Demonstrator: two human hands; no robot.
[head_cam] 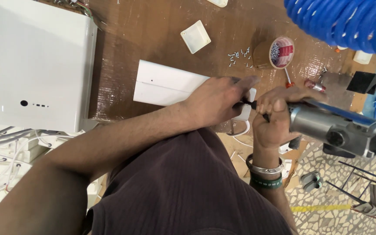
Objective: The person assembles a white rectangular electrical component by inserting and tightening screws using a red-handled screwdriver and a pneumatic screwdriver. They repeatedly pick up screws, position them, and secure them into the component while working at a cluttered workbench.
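A grey pneumatic screwdriver [340, 126] is gripped in the right hand [275, 117], fingers clenched round its barrel, bit at 9 o'clock. The white plastic panel [166, 85], at bench [153, 30] centre, is pressed by the left hand [218, 102], fingers curled near the bit. Loose screws [240, 58] lie at 12 o'clock, beside a tape roll [279, 53].
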